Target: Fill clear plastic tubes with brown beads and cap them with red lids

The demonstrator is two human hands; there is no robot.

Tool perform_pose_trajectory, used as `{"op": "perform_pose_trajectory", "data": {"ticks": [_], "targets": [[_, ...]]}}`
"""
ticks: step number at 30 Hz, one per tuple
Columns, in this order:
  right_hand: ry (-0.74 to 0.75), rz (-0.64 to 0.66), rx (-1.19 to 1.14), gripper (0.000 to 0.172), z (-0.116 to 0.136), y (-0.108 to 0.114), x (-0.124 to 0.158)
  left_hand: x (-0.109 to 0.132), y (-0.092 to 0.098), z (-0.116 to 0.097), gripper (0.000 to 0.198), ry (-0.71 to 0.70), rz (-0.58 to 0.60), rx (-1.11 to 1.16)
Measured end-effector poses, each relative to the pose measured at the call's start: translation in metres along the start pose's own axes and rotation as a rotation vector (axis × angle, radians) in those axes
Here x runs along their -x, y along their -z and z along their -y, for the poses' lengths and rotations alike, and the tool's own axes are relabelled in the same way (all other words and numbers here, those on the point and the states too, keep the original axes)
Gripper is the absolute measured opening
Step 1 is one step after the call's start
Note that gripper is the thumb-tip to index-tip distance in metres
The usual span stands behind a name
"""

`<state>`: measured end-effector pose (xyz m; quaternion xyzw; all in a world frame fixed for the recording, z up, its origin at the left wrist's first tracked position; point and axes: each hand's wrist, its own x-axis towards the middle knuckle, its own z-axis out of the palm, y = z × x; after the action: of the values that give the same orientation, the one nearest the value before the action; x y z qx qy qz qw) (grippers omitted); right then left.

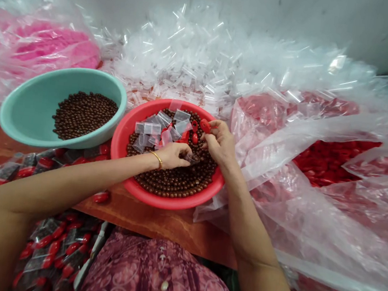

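My left hand [173, 156] is closed on a small clear plastic container [192, 158], held low over the brown balls [172, 182] in the red basin [164, 202]. Dark content shows through the container's wall. Between the thumb and fingers of my right hand [220, 141] is a red plastic cap [205, 126], above the basin's right side. Several clear empty containers [148, 128] and a few loose red caps [195, 137] lie on the balls at the back of the basin.
A turquoise basin [25, 121] with brown balls stands left. Clear containers [197, 57] are heaped behind. Right is a plastic bag [277, 211] of red caps [328, 161]. Filled red-capped containers [45, 163] lie on the table [157, 223]; more fill a box [59, 251] below.
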<state>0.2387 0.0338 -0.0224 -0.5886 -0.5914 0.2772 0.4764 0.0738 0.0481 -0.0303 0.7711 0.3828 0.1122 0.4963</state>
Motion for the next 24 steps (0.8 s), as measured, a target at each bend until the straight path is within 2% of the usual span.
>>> {"op": "perform_pose_trajectory", "data": {"ticks": [3, 8, 11, 13, 18, 24], "targets": [[-0.049, 0.038, -0.136, 0.034, 0.003, -0.001, 0.000, 0.015, 0.013, 0.001, 0.020, -0.050, -0.025, 0.406], [-0.143, 0.057, -0.231, 0.027, 0.005, -0.001, -0.001, 0.038, 0.022, -0.006, 0.032, -0.017, -0.031, 0.703], [-0.135, 0.039, -0.296, 0.023, 0.006, 0.000, -0.001, 0.043, 0.019, -0.005, 0.031, -0.067, -0.089, 0.708], [-0.121, 0.037, -0.320, 0.026, 0.009, 0.000, 0.002, 0.043, 0.017, -0.004, 0.027, -0.086, -0.111, 0.682], [-0.175, 0.125, -0.437, 0.033, 0.027, -0.005, 0.020, 0.044, 0.015, -0.005, 0.021, -0.144, -0.101, 0.641], [-0.050, 0.224, -0.217, 0.037, 0.043, -0.012, 0.040, 0.047, 0.017, -0.010, 0.027, -0.177, -0.089, 0.590]]}}
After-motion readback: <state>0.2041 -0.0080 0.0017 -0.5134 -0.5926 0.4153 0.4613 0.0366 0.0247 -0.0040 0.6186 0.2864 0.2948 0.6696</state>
